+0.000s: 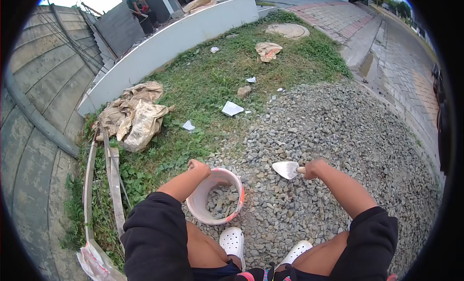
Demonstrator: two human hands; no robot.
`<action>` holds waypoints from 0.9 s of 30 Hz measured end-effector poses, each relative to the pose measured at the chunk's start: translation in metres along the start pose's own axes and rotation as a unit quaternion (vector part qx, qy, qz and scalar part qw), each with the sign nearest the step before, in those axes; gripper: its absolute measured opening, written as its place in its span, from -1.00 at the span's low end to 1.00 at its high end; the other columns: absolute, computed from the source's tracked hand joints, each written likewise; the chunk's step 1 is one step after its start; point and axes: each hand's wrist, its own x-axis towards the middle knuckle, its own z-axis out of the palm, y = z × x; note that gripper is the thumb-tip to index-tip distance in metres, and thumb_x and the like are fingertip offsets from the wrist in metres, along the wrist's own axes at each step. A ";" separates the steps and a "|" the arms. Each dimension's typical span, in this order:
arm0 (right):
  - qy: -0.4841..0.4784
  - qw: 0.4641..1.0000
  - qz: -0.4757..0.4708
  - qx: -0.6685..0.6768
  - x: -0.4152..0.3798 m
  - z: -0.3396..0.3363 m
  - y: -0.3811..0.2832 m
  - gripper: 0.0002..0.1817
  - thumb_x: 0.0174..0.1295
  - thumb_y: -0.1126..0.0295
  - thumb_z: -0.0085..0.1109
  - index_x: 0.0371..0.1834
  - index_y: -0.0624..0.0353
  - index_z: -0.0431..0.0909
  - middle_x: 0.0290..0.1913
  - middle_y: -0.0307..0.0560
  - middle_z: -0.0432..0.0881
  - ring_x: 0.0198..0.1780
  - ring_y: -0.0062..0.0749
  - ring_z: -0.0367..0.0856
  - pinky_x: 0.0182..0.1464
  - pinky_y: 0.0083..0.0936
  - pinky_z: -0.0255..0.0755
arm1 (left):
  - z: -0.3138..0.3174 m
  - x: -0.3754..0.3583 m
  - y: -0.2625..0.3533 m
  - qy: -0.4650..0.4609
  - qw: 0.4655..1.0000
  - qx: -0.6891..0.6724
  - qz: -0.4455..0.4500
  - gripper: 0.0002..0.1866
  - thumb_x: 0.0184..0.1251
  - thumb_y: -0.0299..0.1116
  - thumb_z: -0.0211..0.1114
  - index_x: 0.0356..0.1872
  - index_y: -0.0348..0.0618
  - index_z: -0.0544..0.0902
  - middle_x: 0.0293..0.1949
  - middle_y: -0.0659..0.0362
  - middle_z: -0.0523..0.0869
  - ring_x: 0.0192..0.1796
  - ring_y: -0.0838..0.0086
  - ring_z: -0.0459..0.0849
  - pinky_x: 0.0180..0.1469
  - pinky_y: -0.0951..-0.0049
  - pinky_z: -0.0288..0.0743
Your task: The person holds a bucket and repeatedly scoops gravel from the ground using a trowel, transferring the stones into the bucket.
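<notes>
A whitish bucket (195, 203) with an orange-red edge stands just in front of my feet, with grey gravel inside it. My left hand (197, 166) is closed at the bucket's far left rim; its fingertips are partly hidden. Around the wooden handle of a pointed trowel (286, 170), my right hand (315, 169) is wrapped. The trowel's pale blade points left, low over the gravel pile (319, 131), and I see no stones on it.
Crumpled brown sacks (140, 117) and wooden boards (116, 184) lie on the left by a concrete wall (38, 111). White broken pieces (232, 108) and a stone (244, 91) are on the grass. A person (137, 10) stands behind the low white wall (193, 32).
</notes>
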 end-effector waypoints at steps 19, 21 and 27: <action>0.000 1.000 -0.002 0.000 -0.009 -0.003 -0.002 -0.53 0.23 0.08 0.23 0.17 0.01 0.71 0.18 -0.16 0.74 0.20 -0.28 0.71 0.21 -0.22 0.52 | -0.001 -0.012 -0.002 0.021 1.000 -0.020 -0.003 -0.68 0.37 -0.11 0.28 0.10 0.22 0.75 0.08 0.15 0.80 0.09 0.18 0.76 0.16 -0.11 0.43; 0.000 1.000 -0.002 0.000 -0.009 -0.003 -0.002 -0.53 0.23 0.09 0.23 0.17 0.01 0.71 0.18 -0.16 0.74 0.20 -0.28 0.71 0.21 -0.22 0.52 | 0.000 -0.007 -0.001 0.016 1.000 -0.018 -0.006 -0.68 0.37 -0.10 0.28 0.10 0.23 0.75 0.08 0.16 0.80 0.09 0.18 0.76 0.16 -0.11 0.43; -0.005 1.000 0.005 0.002 -0.008 -0.003 -0.003 -0.53 0.22 0.10 0.22 0.17 0.00 0.71 0.19 -0.16 0.74 0.21 -0.29 0.71 0.21 -0.23 0.52 | 0.001 0.002 0.001 -0.001 1.000 0.000 -0.011 -0.68 0.38 -0.10 0.28 0.10 0.24 0.76 0.08 0.17 0.80 0.09 0.20 0.75 0.16 -0.10 0.44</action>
